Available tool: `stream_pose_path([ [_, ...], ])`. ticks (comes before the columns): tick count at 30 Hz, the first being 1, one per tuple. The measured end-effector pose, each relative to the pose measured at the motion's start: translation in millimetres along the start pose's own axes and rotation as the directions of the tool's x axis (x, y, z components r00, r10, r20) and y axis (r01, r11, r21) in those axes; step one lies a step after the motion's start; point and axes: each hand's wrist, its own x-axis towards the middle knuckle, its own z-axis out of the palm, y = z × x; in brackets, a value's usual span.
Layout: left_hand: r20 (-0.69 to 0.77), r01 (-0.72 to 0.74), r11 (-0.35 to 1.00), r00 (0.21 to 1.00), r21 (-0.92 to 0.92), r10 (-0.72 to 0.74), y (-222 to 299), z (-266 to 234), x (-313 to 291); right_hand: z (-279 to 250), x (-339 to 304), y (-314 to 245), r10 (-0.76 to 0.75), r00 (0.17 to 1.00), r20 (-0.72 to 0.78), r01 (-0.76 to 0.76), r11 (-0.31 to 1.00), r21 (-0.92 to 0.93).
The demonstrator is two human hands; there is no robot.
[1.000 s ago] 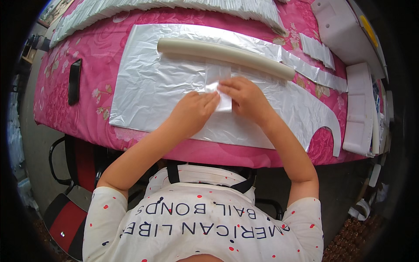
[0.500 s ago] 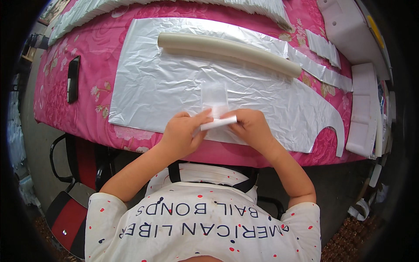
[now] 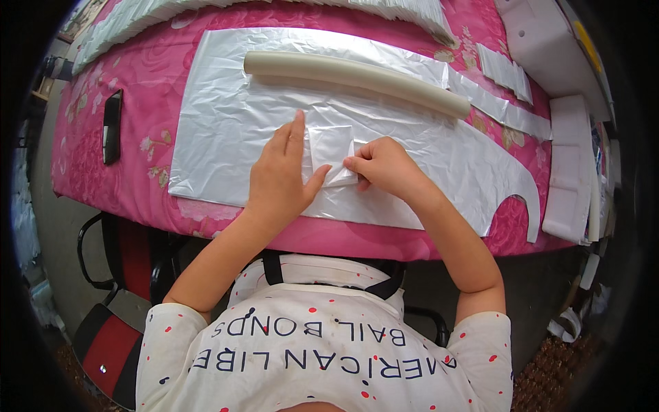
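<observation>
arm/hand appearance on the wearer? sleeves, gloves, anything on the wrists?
Left hand and right hand: ungloved, no rings visible. Forearms and wrists bare, with no watch, band or cable in view. Short, loose white sleeves, with scattered red and dark blue spots, end around the elbows.

From the head, a wide fisheye looks down on the nearby hands (image 3: 278,175)

At the bottom centre of the frame, the white shirt (image 3: 322,347) carries two lines of large dark-blue capital letters (image 3: 309,362), upside down in view, the lower line longer.
</observation>
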Motion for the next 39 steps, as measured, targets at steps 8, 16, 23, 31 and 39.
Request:
stream_pose_path([
  [8, 0.112, -0.231, 0.965, 0.970, 0.122, 0.217, 9.5, 48.0, -7.8, 7.1, -2.3, 3.8, -0.022, 0.996, -0.083, 0.026, 0.998, 0.050],
  [16, 0.133, -0.265, 0.921, 0.963, 0.286, 0.235, 3.7, 53.0, -6.2, 32.0, -35.5, 6.1, -0.326, 0.866, -0.379, 0.025, 0.786, -0.618],
  [23, 0.541, -0.481, 0.874, 0.754, 0.068, 0.373, -34.7, -29.2, -69.6, 24.5, -84.7, 41.1, -0.282, 0.916, -0.285, 0.160, 0.909, -0.384],
  [31, 0.265, -0.044, 0.845, 0.940, -0.533, 0.216, -19.4, -56.9, -99.7, 55.6, -70.7, 26.0, -0.751, 0.655, -0.086, 0.748, 0.660, -0.067],
  [39, 0.173, -0.052, 0.764, 0.962, -0.643, 0.211, 11.0, -27.4, -60.3, 25.1, -49.4, 37.9, -0.647, 0.728, -0.225, 0.678, 0.728, 0.101],
])
